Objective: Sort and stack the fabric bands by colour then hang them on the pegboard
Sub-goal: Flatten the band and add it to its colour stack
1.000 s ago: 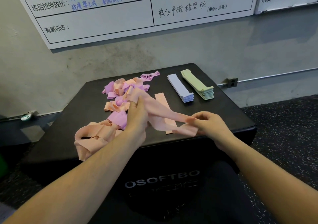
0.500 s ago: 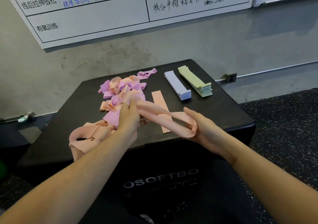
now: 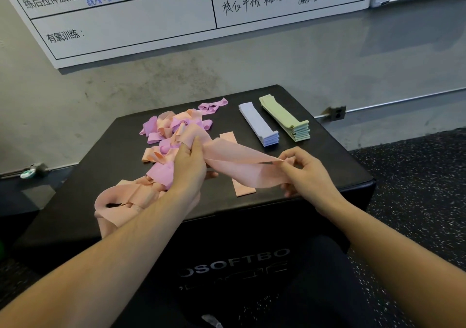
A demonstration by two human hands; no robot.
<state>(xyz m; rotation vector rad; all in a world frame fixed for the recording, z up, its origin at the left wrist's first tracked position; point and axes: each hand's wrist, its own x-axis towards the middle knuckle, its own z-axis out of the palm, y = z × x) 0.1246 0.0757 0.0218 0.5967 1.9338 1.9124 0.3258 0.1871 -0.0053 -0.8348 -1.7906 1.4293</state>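
A peach fabric band [image 3: 242,166] is stretched between my two hands above the black box [image 3: 327,158]. My left hand [image 3: 189,169] grips its left end, and my right hand [image 3: 305,174] pinches its right end. Under the band lies one flat peach band [image 3: 228,137]. To the left sits a tangled heap of pink and peach bands [image 3: 171,131], and more peach bands [image 3: 121,201] spill over the box's front edge. A neat lavender stack [image 3: 258,123] and a neat green stack [image 3: 285,118] lie at the back right.
A whiteboard [image 3: 151,25] with handwriting hangs on the grey wall behind the box. A wall socket [image 3: 336,113] sits low on the right. Speckled black floor [image 3: 416,189] spreads to the right. A small green and grey object [image 3: 32,171] lies at the left.
My right hand has turned over, from palm up with the band looped round it to pinching the band's end with the fingertips. The band is pulled out wider. My left hand keeps its hold.
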